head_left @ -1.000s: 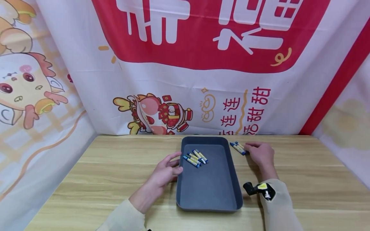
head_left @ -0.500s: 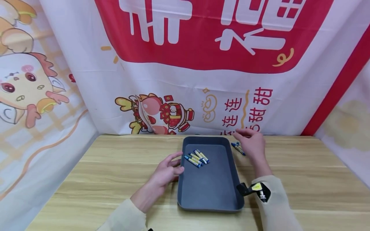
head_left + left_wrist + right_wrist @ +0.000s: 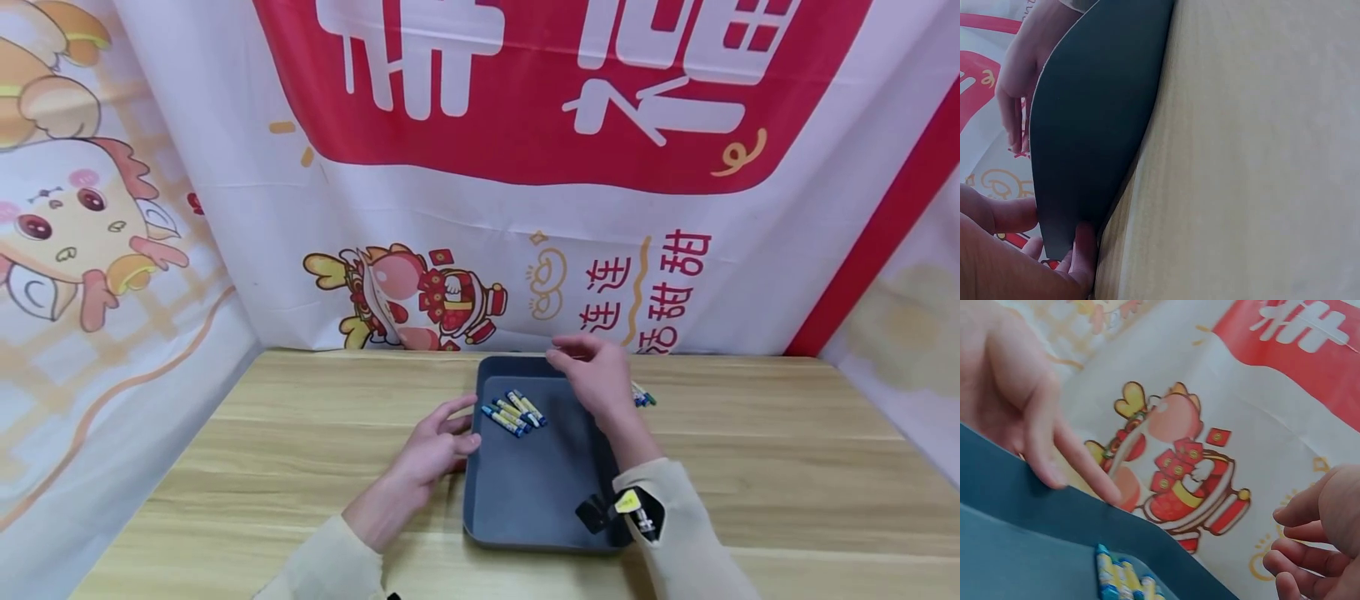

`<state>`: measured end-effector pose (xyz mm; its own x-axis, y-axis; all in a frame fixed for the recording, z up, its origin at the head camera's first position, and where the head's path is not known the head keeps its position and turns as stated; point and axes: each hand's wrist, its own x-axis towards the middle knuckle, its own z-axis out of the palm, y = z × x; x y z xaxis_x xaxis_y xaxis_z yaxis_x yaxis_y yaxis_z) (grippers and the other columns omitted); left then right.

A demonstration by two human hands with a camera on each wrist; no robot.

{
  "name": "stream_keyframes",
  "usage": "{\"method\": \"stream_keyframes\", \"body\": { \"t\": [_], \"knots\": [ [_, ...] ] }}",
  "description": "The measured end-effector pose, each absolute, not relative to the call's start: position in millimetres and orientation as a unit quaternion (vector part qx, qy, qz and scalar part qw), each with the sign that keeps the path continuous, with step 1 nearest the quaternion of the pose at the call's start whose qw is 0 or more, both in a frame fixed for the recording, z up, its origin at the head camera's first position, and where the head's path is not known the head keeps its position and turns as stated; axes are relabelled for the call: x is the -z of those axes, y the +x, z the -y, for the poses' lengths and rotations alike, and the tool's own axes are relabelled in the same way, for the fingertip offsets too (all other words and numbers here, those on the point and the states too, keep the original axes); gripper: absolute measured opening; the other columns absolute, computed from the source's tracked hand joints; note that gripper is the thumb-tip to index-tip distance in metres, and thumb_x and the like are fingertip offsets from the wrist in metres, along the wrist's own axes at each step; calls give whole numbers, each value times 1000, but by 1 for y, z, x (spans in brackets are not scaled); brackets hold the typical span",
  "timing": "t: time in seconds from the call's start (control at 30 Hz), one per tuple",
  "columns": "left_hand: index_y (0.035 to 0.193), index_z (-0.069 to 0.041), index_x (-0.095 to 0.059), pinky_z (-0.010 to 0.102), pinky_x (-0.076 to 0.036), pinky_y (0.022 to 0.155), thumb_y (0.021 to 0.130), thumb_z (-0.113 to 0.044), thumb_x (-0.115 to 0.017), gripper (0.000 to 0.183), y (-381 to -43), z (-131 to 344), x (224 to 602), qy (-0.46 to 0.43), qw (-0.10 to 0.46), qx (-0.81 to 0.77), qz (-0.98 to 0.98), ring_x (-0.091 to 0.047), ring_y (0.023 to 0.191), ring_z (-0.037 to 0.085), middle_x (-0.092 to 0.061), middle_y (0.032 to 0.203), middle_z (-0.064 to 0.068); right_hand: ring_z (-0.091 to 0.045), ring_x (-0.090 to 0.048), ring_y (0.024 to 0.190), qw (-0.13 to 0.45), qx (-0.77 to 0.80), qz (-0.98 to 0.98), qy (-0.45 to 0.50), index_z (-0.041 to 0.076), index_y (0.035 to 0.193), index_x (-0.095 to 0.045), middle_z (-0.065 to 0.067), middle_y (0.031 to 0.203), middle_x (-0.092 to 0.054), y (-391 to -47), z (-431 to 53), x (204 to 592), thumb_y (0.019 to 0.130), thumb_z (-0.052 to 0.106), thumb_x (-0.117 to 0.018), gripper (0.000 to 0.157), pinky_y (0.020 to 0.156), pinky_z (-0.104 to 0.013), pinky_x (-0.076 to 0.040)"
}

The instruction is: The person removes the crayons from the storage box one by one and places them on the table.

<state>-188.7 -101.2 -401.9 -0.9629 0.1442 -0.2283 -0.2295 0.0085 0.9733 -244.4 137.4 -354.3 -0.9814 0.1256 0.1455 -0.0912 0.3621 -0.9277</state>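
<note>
The dark grey tray (image 3: 536, 500) lies lengthwise before me on the wooden table. Several yellow-and-blue crayons (image 3: 515, 414) lie inside it, toward the far left part. My left hand (image 3: 431, 450) rests beside the left wall with relaxed fingers; its fingertips (image 3: 1110, 492) touch the rim, and others lie against the outer wall in the left wrist view. Over the far right corner hovers my right hand (image 3: 600, 379), its fingers loosely bent. The right wrist view shows nothing between the right hand's fingertips (image 3: 1282, 517). Its forearm covers part of the tray's right wall.
More crayons (image 3: 642, 395) lie on the table right of the tray, partly behind the right hand. A printed white-and-red cloth (image 3: 420, 200) hangs along the table's far edge. A black wrist device (image 3: 626, 512) sits on the right sleeve, above the tray.
My right hand has left the loose crayons at the right and moved left over the tray's far end. The left hand stays at the tray's left side.
</note>
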Motion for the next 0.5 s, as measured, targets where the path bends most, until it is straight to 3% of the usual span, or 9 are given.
{"method": "stream_keyframes", "body": {
  "t": [0.3,0.5],
  "knots": [
    [160,-13,-47,46,-59,101,98,4,-63,67,-189,98,402,-37,137,-700,-700,-70,121,31,-50,159,28,-23,-67,103,75,-550,832,-24,11,122,-79,-10,114,-76,-247,-116,363,96,20,-78,27,82,-30,-52],
    [160,-15,-47,48,-58,104,98,3,-64,67,-190,99,402,-41,136,-698,-702,-70,124,32,-48,161,28,-26,-69,103,43,-498,865,-40,9,121,-79,-10,115,-78,-248,-114,371,95,21,-79,29,90,-41,-55]
  ]
}}
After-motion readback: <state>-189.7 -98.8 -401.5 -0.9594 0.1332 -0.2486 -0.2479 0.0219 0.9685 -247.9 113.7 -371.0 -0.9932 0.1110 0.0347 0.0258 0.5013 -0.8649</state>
